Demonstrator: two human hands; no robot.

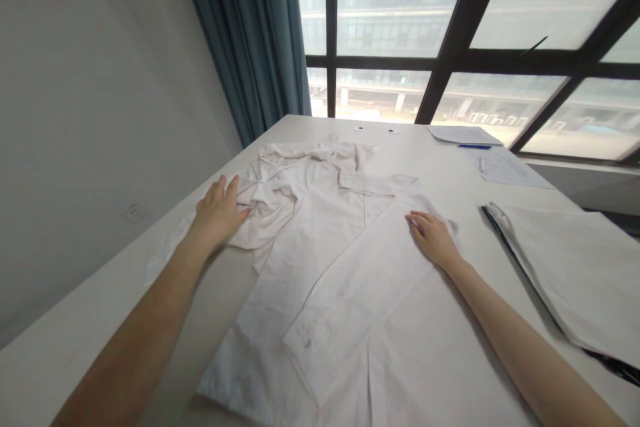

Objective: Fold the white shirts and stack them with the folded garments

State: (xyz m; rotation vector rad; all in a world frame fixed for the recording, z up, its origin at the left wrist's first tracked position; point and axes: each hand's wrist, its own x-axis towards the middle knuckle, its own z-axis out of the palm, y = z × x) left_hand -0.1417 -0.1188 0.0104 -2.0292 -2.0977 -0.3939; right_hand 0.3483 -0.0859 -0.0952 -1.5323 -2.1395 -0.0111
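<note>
A white long-sleeved shirt [320, 233] lies spread on the white table. One sleeve [350, 280] crosses its body diagonally, with the cuff at the lower left. At the left, the other sleeve [270, 203] is bunched and wrinkled. My left hand [219, 210] is open beside this bunched sleeve, fingers spread and thumb touching the cloth. On the folded edge at the right rests my right hand [433, 238], its fingers lying on the fabric, slightly bent and close together. The shirt's bottom end runs out of view.
The white table [415, 153] reaches toward the window. Folded white cloth with a dark layer beneath [575, 260] lies at the right. Farther back are papers [465, 135] and a blue pen [474, 146]. A wall and a blue curtain [255, 33] border the left.
</note>
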